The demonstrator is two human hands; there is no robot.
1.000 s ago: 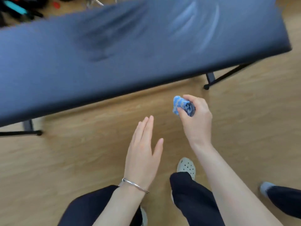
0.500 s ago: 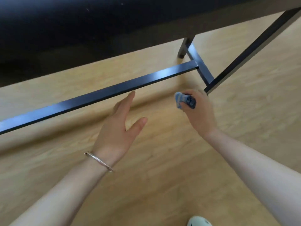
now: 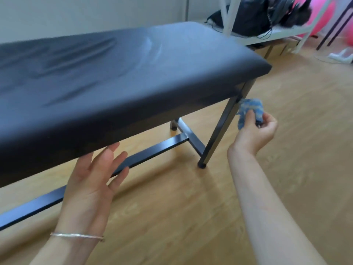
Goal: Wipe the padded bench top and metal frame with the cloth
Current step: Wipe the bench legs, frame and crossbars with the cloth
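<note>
Right hand [image 3: 256, 131] at three o'clock pinches a bunched blue cloth [image 3: 250, 109] beside the bench [image 3: 114, 73] leg [image 3: 223, 127], left hand [image 3: 93, 180] at seven o'clock, fingers spread; best wrap the leg, stroke downward.

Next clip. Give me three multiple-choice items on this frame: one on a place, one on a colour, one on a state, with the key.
1. Where is the cloth?
A. in a bucket
B. beside the upper part of the near bench leg
C. in a pocket

2. What colour is the cloth?
A. blue
B. red
C. white

3. How is the left hand?
A. clenched in a fist
B. pinching a sponge
C. open, fingers spread

Key: 1 B, the right hand holds it up next to the leg. 2 A, it is mottled blue. 3 C, its fingers are straight and hold nothing.
</note>
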